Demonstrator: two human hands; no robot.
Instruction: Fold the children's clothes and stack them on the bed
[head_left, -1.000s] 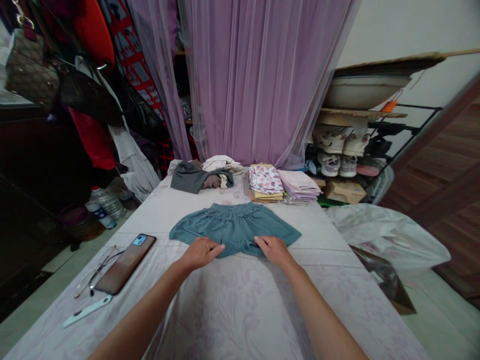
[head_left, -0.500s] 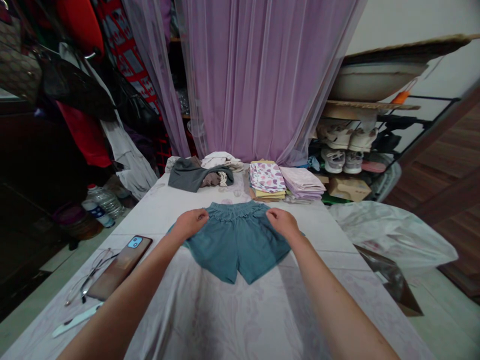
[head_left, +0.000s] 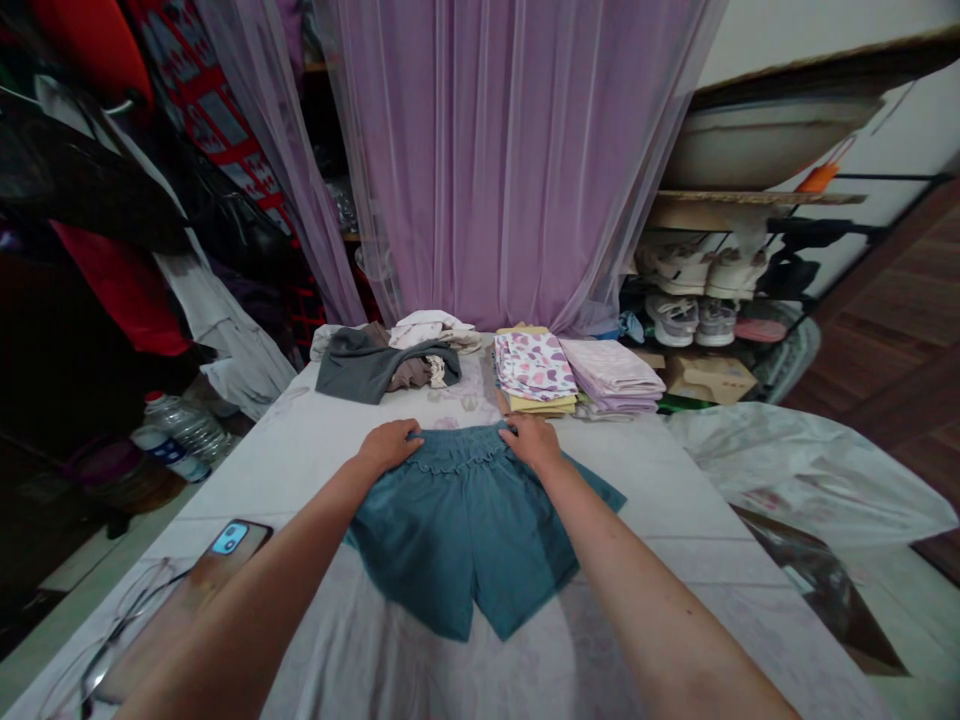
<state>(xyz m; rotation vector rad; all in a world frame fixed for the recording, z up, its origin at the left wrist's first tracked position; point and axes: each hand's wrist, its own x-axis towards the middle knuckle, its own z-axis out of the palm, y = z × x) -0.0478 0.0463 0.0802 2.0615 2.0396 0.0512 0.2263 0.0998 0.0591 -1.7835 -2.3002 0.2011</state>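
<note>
Teal shorts (head_left: 465,520) with a gathered elastic waistband lie spread on the cloth-covered table, waistband away from me and leg openings toward me. My left hand (head_left: 390,445) pinches the left end of the waistband, fingers closed on the fabric. At the waistband's right end, my right hand (head_left: 529,440) grips the cloth between thumb and fingers. Beyond the shorts sits a loose heap of clothes with dark grey trousers (head_left: 352,365). Right of that heap stand a folded stack topped by heart-print cloth (head_left: 534,365) and a folded pale pink stack (head_left: 611,372).
A phone (head_left: 187,600) and eyeglasses (head_left: 112,640) lie at the table's left, partly behind my left forearm. Purple curtains (head_left: 510,170) hang at the back. A shoe rack with sneakers (head_left: 679,318) and a large plastic bag (head_left: 802,480) are to the right. Bottles (head_left: 187,430) stand on the floor at left.
My hands have come closer together, the right one moving inward along the waistband. The shorts appear larger and lower in view, and the camera view has shifted.
</note>
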